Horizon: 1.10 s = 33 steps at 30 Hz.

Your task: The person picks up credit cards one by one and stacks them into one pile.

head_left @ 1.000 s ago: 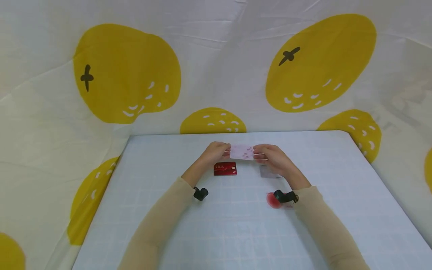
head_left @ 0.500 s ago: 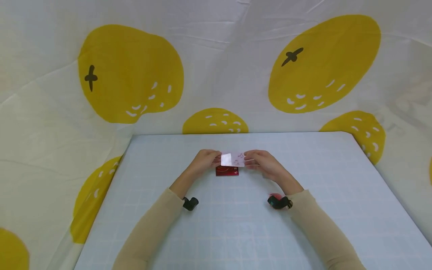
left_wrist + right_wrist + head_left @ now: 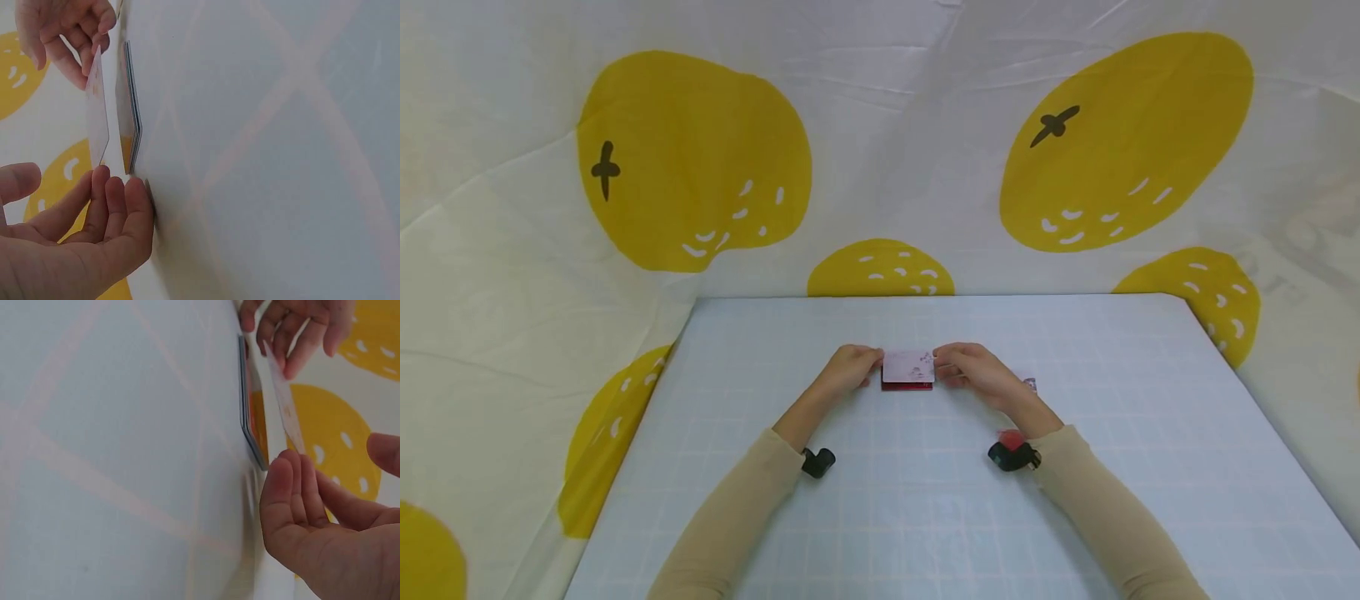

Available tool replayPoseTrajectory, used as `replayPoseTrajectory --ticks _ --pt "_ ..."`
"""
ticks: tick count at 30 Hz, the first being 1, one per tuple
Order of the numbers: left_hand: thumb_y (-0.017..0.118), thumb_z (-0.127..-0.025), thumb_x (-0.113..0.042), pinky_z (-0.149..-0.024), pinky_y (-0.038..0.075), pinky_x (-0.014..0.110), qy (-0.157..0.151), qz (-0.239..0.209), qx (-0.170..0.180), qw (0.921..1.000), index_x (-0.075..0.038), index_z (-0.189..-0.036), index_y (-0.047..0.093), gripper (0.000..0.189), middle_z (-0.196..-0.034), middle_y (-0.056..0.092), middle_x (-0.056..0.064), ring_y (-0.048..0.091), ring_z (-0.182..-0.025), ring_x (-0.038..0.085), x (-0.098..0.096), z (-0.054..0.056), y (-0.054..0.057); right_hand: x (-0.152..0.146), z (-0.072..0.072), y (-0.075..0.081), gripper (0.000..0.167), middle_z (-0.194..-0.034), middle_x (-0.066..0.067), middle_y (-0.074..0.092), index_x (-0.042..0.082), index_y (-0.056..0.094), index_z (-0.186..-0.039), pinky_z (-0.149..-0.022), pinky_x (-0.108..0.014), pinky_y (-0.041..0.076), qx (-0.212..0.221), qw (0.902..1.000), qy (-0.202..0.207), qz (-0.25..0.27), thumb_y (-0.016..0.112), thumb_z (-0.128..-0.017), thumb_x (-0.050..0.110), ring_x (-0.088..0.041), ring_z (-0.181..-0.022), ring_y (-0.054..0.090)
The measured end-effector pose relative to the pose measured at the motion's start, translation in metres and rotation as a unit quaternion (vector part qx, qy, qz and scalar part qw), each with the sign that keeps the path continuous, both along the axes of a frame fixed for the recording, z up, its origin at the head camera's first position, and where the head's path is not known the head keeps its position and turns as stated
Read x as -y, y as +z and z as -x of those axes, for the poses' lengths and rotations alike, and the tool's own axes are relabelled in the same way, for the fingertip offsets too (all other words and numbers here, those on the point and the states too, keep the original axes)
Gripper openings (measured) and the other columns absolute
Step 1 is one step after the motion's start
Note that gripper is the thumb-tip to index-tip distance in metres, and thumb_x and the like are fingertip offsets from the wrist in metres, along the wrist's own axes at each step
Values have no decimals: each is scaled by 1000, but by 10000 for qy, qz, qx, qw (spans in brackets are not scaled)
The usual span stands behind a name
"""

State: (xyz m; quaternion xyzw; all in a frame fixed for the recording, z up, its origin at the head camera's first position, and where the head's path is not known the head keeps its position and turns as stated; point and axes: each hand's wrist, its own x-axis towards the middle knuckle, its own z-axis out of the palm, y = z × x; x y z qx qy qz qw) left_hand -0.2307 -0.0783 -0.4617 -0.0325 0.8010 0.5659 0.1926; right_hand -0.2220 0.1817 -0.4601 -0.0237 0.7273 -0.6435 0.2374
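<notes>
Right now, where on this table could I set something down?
Bare tabletop lies between left sleeve and right sleeve, and outside each. Crowded: between left hand and right hand, holding a pale card over a red card; and around right wrist, where a red item and patterned corner show.

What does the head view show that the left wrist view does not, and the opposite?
Only the head view shows a red strip of the card stack, both beige sleeves, and a red round shape partly hidden by the black right wrist camera.
Only the left wrist view shows the stack's layered edge and the gap below the pale patterned card.
Both show the left hand and right hand holding that card by its ends, and yellow fruit print behind.
</notes>
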Motion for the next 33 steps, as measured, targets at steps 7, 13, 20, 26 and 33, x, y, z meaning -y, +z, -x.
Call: replayPoseTrajectory --ticks 7,13,20,26,33 --pt "55 -102 -30 -78 49 29 -108 157 -76 9998 2 -122 67 40 -111 67 6 56 -95 21 1 -3 0 3 1 -5 36 -130 -18 58 -7 60 -128 -96 -40 50 22 9999 26 -132 51 -105 20 -31 -108 58" --pt "54 -102 -33 -86 47 34 -220 445 -152 9987 1 -127 66 44 -114 66 5 56 -94 20 1 -4 -2 5 0 -4 37 -130 -18 59 -5 60 -130 -96 -39 50 2 9994 89 -324 51 -105 22 -32 -108 57" --pt "53 -102 -34 -85 45 36 -231 604 -200 9977 -1 -121 69 41 -106 65 6 56 -87 20 2 -4 -4 6 1 -5 38 -127 -20 60 -6 59 -130 -92 -35 52 -50 9987 126 -495 53 -104 21 -33 -107 58" --pt "54 -102 -35 -82 45 36 -155 795 -167 9966 -3 -117 71 40 -97 64 6 56 -87 20 1 -3 -5 7 2 -4 39 -126 -19 60 -5 60 -130 -93 -37 51 -54 9970 139 -761 52 -104 23 -32 -107 59" --pt "54 -102 -34 -83 46 35 -125 1002 -94 9948 -4 -115 73 38 -97 66 5 56 -89 20 -1 1 -5 7 6 -5 40 -126 -19 61 -6 59 -130 -92 -39 52 -119 9947 228 -994 51 -104 24 -31 -107 60"
